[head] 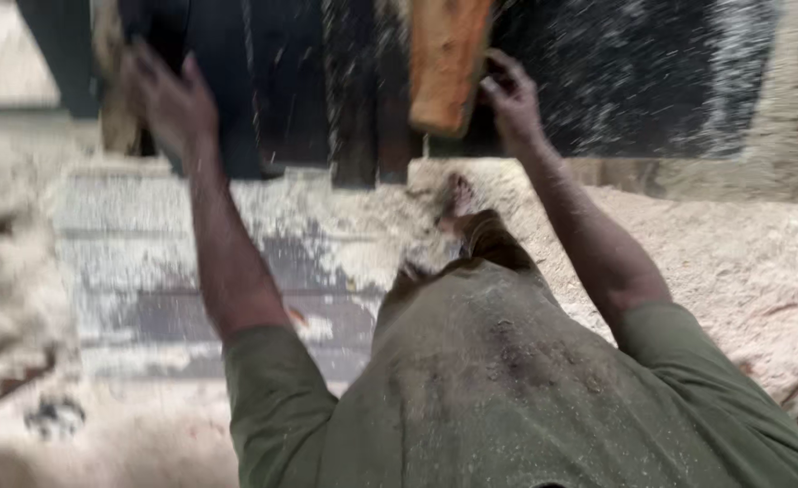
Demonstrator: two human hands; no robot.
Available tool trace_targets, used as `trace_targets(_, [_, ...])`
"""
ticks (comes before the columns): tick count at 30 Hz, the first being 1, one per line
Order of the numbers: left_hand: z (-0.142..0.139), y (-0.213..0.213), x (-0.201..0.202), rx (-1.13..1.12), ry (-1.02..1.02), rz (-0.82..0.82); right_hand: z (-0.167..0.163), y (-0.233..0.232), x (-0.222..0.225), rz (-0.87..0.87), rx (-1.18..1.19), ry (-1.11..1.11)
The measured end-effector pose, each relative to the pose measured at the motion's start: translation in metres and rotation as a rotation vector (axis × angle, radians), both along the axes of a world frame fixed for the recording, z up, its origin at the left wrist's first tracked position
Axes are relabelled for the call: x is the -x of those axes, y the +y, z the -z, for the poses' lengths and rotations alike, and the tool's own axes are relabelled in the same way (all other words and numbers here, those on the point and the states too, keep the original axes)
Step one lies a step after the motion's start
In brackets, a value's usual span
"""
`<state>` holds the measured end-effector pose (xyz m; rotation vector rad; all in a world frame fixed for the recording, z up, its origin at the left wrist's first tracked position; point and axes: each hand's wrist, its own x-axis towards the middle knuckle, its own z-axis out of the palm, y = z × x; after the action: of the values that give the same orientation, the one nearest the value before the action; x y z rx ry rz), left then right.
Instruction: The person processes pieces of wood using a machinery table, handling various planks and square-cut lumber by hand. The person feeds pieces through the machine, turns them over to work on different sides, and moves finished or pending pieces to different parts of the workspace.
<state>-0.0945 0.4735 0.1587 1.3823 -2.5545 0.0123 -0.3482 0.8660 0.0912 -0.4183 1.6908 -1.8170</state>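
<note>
Pretty blurry shot, so bear with me. Right hand (510,98) is up against the right edge of an orange-brown plank (447,61) that hangs upright at the top, in front of a dark machine (308,81); fingers curl round its edge, grasping it. Left hand (171,99) is raised over at the machine's left side, fingers spread loose, can't tell if it's touching. Sawdust (724,262) covers the floor, bare foot (458,197) below the plank.

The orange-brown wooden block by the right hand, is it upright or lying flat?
Upright: the orange-brown wooden block runs top to bottom, tilted slightly, with the right hand gripping its edge.
</note>
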Motion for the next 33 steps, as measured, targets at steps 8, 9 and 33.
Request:
trace_targets(8, [0.015,0.039,0.011,0.005,-0.047,-0.172,-0.011,-0.014,0.025,-0.033,0.005,-0.077])
trace_targets(9, [0.018,0.043,0.01,0.019,-0.07,-0.181,-0.012,-0.018,0.028,-0.023,-0.001,-0.077])
trace_targets(33, [0.032,0.045,0.007,0.138,0.004,-0.121,-0.057,-0.096,0.137,0.019,-0.081,-0.017])
